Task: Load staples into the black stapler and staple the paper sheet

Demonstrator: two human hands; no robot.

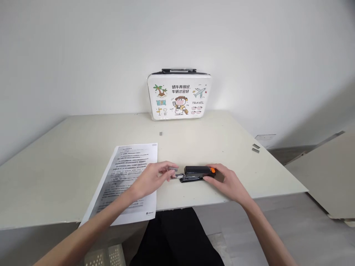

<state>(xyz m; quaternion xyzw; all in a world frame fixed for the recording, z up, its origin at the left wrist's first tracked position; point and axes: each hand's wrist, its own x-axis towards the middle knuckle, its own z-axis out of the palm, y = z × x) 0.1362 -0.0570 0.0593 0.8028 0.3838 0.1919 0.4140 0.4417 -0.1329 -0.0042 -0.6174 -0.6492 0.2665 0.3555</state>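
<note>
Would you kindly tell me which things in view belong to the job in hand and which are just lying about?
Apparently in use:
- black stapler, right hand on it
- small grey strip, in the left hand

Apparently lying about:
- printed sheet, not held
- loose grey pieces
- white case by the wall

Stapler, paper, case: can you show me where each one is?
Stapler (196, 171): head view, on its black upper body.
Paper (126, 173): head view, on its printed text.
Case (179, 96): head view, middle of its decorated front.
</note>
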